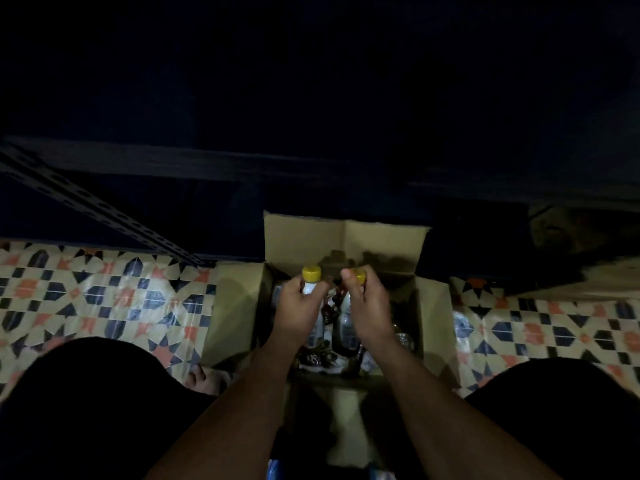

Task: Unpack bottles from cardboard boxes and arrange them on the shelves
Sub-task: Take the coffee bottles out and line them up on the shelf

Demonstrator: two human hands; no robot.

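Hands come first: the left hand (pixel 300 308) has its fingers curled round the neck and shoulder of a white bottle with a yellow cap (pixel 311 274), and the right hand (pixel 364 306) grips a second bottle (pixel 358 276) of the same kind just below its own yellow cap. Both bottles stand upright and close together, their caps at about the level of the box rim — whether they are already clear of the others or only just being raised cannot be told. Beneath the hands lies the open cardboard box (pixel 304 237), its flaps folded outward on the patterned tile floor (pixel 104 292), and inside it more bottles (pixel 322 358) show in the dim light, some seemingly wrapped in clear film; their number is too dark to count. Beyond the box a slotted metal shelf frame (pixel 86 199) runs off into darkness, and nothing can be made out on it. Judging from this, the unpacking looks to be partway at most: two bottles are in hand, a good share remains in the box, and the arranging on the shelves is all yet to be shown
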